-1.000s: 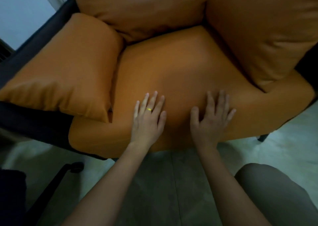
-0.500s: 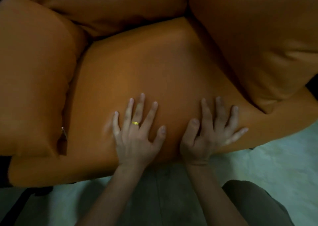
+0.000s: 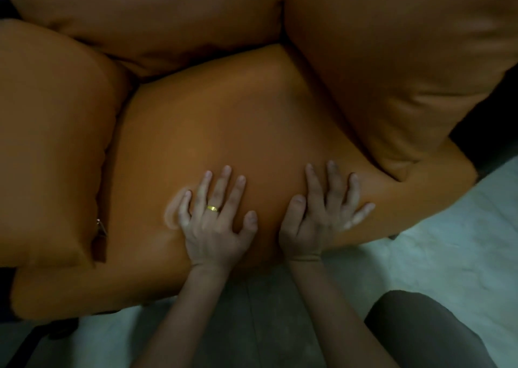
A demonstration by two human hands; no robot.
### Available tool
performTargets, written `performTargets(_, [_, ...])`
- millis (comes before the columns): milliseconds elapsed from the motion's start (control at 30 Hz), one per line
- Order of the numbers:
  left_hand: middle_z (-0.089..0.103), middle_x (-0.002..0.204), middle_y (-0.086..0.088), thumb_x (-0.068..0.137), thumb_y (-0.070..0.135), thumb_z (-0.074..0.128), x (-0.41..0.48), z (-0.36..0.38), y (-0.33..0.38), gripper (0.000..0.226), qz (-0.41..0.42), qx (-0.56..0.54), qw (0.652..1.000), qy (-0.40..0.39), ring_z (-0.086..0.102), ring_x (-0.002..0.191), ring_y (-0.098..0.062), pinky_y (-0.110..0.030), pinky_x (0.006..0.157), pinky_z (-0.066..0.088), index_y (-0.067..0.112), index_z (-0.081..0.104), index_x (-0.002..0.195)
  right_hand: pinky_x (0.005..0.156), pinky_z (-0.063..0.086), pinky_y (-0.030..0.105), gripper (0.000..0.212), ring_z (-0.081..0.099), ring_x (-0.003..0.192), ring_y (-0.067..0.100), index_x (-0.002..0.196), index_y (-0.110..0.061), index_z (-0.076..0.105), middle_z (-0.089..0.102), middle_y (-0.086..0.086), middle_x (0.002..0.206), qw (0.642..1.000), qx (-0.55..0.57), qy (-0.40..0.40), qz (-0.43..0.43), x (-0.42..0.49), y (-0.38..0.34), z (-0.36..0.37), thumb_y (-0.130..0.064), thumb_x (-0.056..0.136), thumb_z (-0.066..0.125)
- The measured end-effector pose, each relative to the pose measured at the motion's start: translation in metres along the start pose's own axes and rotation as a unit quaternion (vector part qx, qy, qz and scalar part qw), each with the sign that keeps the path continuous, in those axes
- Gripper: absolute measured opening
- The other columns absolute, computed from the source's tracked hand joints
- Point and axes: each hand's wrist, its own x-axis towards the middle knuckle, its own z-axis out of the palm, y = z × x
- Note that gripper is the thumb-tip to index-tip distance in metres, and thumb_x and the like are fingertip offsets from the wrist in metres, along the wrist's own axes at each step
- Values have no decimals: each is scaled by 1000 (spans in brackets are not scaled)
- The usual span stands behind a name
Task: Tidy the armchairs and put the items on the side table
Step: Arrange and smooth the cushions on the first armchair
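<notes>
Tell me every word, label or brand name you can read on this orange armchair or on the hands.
None: no readable text shows anywhere.
The armchair is plain orange all over.
The gold ring on the left hand and the metal zip pull are too small to show any marking.

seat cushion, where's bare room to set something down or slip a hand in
Bare: the middle of the seat cushion, bordered by the back cushion, left side cushion and right side cushion. Crowded: its front edge, where the left hand and right hand press flat, side by side.
</notes>
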Motion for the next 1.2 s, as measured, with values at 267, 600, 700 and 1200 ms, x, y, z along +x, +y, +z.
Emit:
performTargets(267, [13,167,1,98,67,11,7,-39,24,64,-39,61,976,-205,6,154,-28,-61,120,8,43,10,157,124,2,55,69,10,153,13,157,-25,25,17,4,167,975,154,2,160,31,16,-54,-40,95,50])
performTargets(600, [23,164,-2,91,78,24,36,-6,70,72,38,70,984,-157,18,152,-32,-61,118,17,41,30,153,118,-2,66,74,2,155,32,155,-36,30,18,2,167,978,56,27,198,92,77,-33,-71,90,35])
performTargets(700, [36,159,-3,91,72,34,37,12,64,69,80,42,992,-86,32,147,-30,-59,113,24,35,47,147,118,3,68,73,9,154,35,151,-31,43,28,2,164,978,20,78,194,89,79,-17,-72,92,29])
performTargets(1200, [41,156,-2,91,70,38,36,10,68,66,63,18,994,-84,35,146,-28,-54,115,24,33,49,145,120,2,63,64,4,155,28,154,-33,36,24,0,165,980,9,21,197,89,76,-32,-63,97,34])
